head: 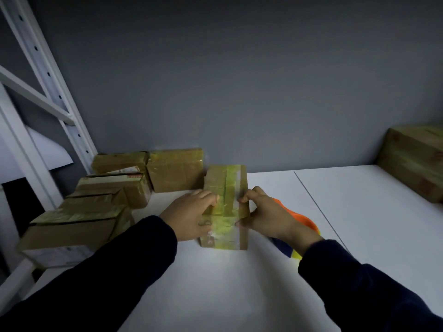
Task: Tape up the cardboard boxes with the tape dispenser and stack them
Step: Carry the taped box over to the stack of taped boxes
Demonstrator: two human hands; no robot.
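Observation:
A small cardboard box lies on the white table, with a yellowish tape strip running along its top and down its near end. My left hand grips its left side, fingers resting on the top. My right hand holds the right side, fingers curled over the top edge and thumb against the side of the box near the front corner. The tape dispenser, orange, blue and yellow, lies on the table just behind my right wrist and is mostly hidden by it.
Several taped cardboard boxes stand in a cluster at the table's back left, by a white shelf frame. A larger box sits at the far right. A seam runs across the tabletop. A grey wall lies behind.

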